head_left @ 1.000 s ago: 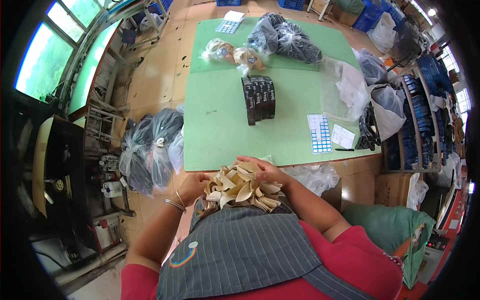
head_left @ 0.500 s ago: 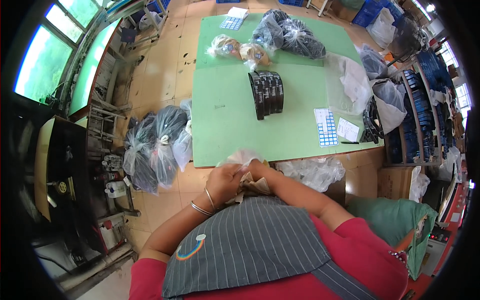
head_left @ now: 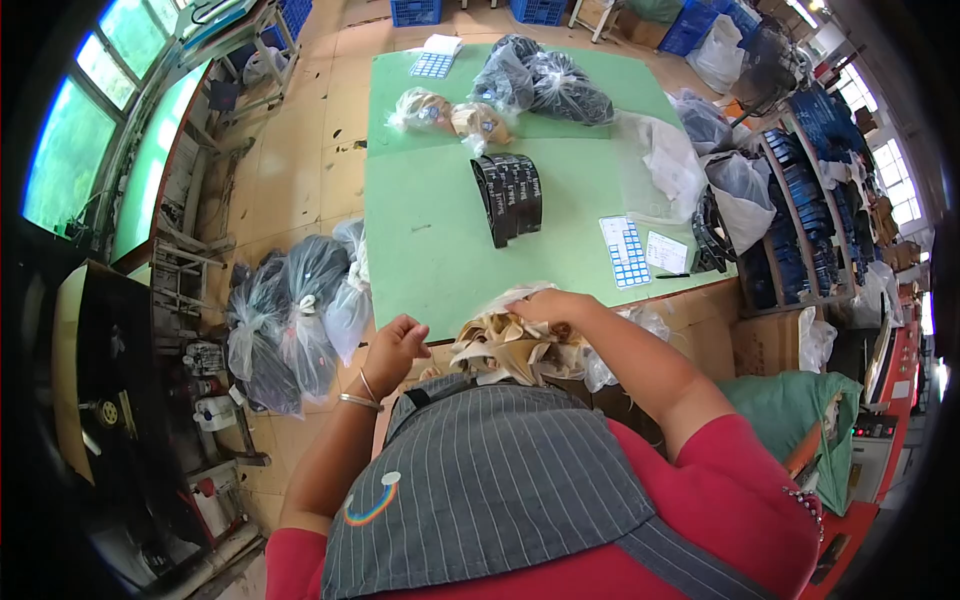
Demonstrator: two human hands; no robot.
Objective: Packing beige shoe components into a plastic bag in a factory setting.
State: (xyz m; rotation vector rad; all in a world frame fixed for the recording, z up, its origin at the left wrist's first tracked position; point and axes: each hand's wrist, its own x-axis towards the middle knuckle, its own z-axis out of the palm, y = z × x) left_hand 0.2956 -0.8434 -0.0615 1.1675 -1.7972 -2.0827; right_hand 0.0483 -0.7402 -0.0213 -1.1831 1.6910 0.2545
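Note:
At the near edge of the green table [head_left: 420, 285], a bunch of beige, curled strip-like pieces [head_left: 510, 340] sits in front of my apron, with pale plastic around its top. My right hand [head_left: 545, 305] is closed on the upper edge of this plastic bag, its fingertips partly hidden. To the left of the bunch and apart from it, my left hand [head_left: 398, 345] is curled closed, with nothing visible in it. Farther up the table stands a curved stack of black bands [head_left: 510, 200] with pale print.
Tied bags of beige pieces [head_left: 480, 122] and dark bags [head_left: 565, 88] lie at the table's far side. A sticker sheet [head_left: 625, 252], a paper slip and a pen lie at right. Filled bags [head_left: 300, 300] stand left of the table; a rack [head_left: 800, 220] stands right.
My left hand has come away from the bag toward the left. The beige bunch now shows openly under my right hand. The view has shifted, so the table sits farther left.

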